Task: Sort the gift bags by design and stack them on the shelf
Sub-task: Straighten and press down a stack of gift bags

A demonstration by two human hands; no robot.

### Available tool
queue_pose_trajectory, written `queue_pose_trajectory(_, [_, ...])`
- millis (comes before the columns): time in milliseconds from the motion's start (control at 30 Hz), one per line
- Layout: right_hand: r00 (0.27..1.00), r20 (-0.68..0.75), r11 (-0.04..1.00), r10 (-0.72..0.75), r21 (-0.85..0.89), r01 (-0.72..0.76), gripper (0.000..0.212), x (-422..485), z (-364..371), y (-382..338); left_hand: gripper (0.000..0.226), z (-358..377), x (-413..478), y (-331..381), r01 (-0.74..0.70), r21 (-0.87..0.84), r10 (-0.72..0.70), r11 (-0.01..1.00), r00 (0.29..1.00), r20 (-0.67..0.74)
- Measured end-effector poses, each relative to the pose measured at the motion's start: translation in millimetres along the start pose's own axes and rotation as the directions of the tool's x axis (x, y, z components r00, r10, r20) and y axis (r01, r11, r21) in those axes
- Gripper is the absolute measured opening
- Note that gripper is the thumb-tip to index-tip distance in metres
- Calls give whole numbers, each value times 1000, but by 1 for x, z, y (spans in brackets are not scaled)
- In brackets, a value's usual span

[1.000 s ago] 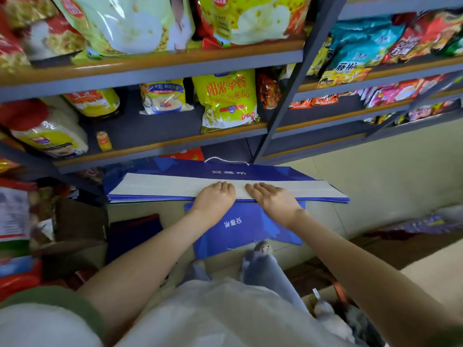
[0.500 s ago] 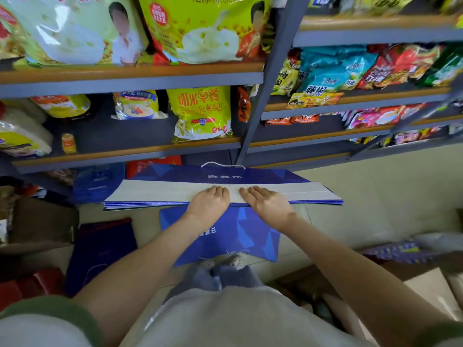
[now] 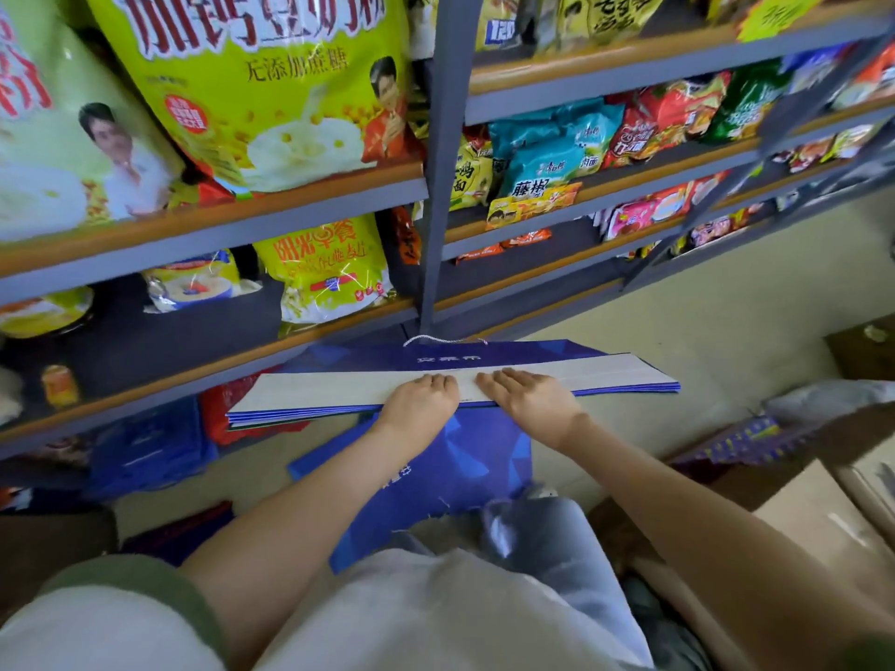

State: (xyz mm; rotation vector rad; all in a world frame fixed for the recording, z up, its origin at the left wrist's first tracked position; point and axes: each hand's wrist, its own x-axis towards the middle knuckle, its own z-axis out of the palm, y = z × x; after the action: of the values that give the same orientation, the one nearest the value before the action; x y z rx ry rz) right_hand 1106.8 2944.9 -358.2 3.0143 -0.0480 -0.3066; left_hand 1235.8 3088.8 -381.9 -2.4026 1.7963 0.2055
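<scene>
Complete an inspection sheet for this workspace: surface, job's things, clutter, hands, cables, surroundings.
Surface: pale floor, partly covered.
Job's things: stack of blue gift bags held flat before the metal shelving; one loose blue bag on the floor below it.
Clutter: cardboard box at right; dark blue bags at left.
Hands: left hand and right hand hold the stack's near edge, fingers on top.
Cables: nothing seen.
Surroundings: metal shelving stocked with food packets.

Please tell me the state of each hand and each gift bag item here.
stack of gift bags: folded flat, level, held at its near edge.
left hand: grips the stack, fingers on top.
right hand: grips the stack, fingers on top.
loose blue bag: flat, below the stack.
</scene>
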Motion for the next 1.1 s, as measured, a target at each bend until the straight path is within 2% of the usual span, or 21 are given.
queue_pose_trajectory(100, [999, 38, 999, -29, -24, 30, 74, -3, 9, 24, 59, -10, 20, 12, 4, 40, -7, 999, 997, 75])
queue_pose_trajectory(267, [995, 54, 996, -89, -16, 90, 70, -4, 27, 91, 50, -18, 72, 45, 14, 65, -26, 998, 982, 185])
queue_pose_trajectory(433, [969, 198, 988, -148, -23, 156, 66, -13, 41, 190, 46, -41, 150, 95, 83, 50, -92, 995, 968, 233])
queue_pose_trajectory(533, [948, 246, 978, -204, 8, 208, 69, -24, 49, 254, 37, -62, 205, 129, 134, 8, -132, 991, 965, 226])
queue_pose_trajectory(567, [954, 204, 973, -221, -13, 228, 70, -25, 50, 268, 36, -60, 217, 136, 141, -21, -130, 990, 954, 269])
queue_pose_trajectory(600, [959, 171, 973, -226, 1, 229, 70, -24, 53, 272, 39, -61, 219, 136, 133, -21, -127, 991, 972, 197])
queue_pose_trajectory(667, [950, 197, 970, -242, 14, 244, 68, -42, 54, 343, 50, -80, 276, 179, 165, -39, -159, 985, 978, 135])
queue_pose_trajectory(733, [957, 153, 968, -246, -13, 251, 64, -40, 53, 350, 51, -64, 283, 177, 141, -112, -135, 984, 989, 59])
queue_pose_trajectory(767, [948, 197, 966, -250, -21, 259, 62, -42, 49, 355, 51, -58, 290, 181, 150, -109, -149, 983, 989, 22])
queue_pose_trajectory(833, [948, 239, 976, -211, 1, 217, 64, -44, 50, 374, 51, -81, 305, 194, 157, -90, -154, 983, 987, 37])
queue_pose_trajectory(900, [947, 255, 981, -194, 32, 193, 65, -44, 52, 388, 47, -89, 321, 202, 144, -56, -137, 988, 983, 119])
queue_pose_trajectory(1000, [948, 214, 972, -235, 26, 235, 67, -40, 58, 406, 51, -88, 336, 205, 190, -102, -176, 976, 975, 132])
queue_pose_trajectory(1033, [939, 240, 968, -246, 24, 248, 70, -38, 56, 410, 51, -84, 340, 205, 183, -106, -169, 977, 977, 132])
queue_pose_trajectory(1100, [939, 210, 962, -273, 28, 273, 69, -30, 63, 421, 45, -69, 350, 204, 195, -87, -178, 977, 969, 173])
